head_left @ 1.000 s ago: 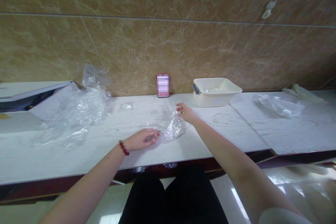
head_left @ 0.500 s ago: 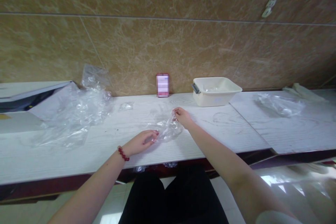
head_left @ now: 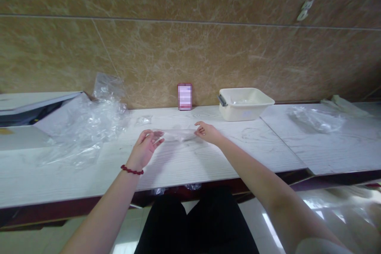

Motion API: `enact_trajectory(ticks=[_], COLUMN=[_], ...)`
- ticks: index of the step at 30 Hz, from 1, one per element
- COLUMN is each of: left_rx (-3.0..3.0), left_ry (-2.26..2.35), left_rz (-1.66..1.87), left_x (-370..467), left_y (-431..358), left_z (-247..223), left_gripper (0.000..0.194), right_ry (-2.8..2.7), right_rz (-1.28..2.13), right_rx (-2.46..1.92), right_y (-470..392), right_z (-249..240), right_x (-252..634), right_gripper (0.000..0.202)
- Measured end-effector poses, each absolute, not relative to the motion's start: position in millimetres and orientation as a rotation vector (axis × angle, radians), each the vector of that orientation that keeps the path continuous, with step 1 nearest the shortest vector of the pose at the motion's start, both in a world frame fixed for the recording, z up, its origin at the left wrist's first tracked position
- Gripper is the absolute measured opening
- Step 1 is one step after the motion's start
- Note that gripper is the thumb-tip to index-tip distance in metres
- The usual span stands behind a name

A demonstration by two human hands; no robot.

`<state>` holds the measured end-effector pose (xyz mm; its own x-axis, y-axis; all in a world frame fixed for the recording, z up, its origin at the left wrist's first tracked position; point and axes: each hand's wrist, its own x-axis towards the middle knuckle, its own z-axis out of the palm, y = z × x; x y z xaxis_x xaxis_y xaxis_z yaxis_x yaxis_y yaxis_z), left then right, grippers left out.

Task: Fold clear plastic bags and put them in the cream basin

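Both hands are up front: the right hand [head_left: 206,132] pinches one end of a clear, thin plastic bag [head_left: 179,135], pulled wide just above the white wood-grain table [head_left: 184,166], while the left hand [head_left: 144,150] curves at the other end, fingers parted, grip unclear. So it's drawn out, I'd say, but not laid down! Beyond, a small clear packet [head_left: 144,120] lies flat; further back, a cream rectangular plastic bin [head_left: 242,114] holds clear plastic, whether finished work I can't tell.
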<state>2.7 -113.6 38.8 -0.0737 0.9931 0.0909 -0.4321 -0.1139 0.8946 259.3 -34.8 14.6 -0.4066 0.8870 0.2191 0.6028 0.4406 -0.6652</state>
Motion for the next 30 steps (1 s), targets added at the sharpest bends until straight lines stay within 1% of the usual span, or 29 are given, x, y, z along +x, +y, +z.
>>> enact_trajectory(ticks=[2, 6, 9, 11, 14, 16, 19, 21, 23, 25, 28, 30], left_rx=[0.899, 1.014, 1.249, 1.453, 1.659, 1.667, 1.630, 1.708, 1.876, 2.048, 2.214, 2.281], left_ry=[0.860, 0.879, 0.913, 0.999, 1.172, 1.240, 1.249, 1.235, 1.222, 1.199, 1.141, 1.095], left_rz=[1.560, 1.587, 1.624, 1.577, 1.379, 1.307, 1.263, 1.175, 1.049, 0.934, 0.793, 0.712], left_x=[0, -2, -3, -4, -1, 3, 13, 18, 20, 21, 21, 22], left_y=[-108, -104, -108, -114, -120, -123, -124, -126, -129, -134, -142, -146], left_z=[44, 46, 43, 40, 32, 26, 22, 24, 28, 32, 33, 31], left_gripper=[0.015, 0.018, 0.018, 0.018, 0.019, 0.018, 0.018, 0.018, 0.018, 0.018, 0.019, 0.019], right_ry=[-2.224, -2.314, -2.311, -2.300, -2.304, -2.296, -2.262, -2.239, -2.244, -2.317, -2.463, -2.481], right_rz=[0.564, 0.238, 0.058, -0.001, -0.014, -0.002, -0.003, -0.017, -0.018, 0.026, 0.178, 0.296], right_rx=[-1.210, -1.171, -1.092, -1.064, -1.112, -1.165, -1.228, -1.264, -1.264, -1.168, -0.923, -0.843], right_y=[-34, -28, -22, -19, -19, -22, -33, -44, -56, -67, -80, -85], right_z=[22, 38, 45, 44, 35, 27, 20, 20, 21, 20, 14, 9], right_x=[264, 268, 270, 272, 276, 278, 276, 274, 274, 277, 286, 291], right_gripper=[0.038, 0.018, 0.016, 0.016, 0.016, 0.025, 0.044, 0.056, 0.061, 0.053, 0.030, 0.024])
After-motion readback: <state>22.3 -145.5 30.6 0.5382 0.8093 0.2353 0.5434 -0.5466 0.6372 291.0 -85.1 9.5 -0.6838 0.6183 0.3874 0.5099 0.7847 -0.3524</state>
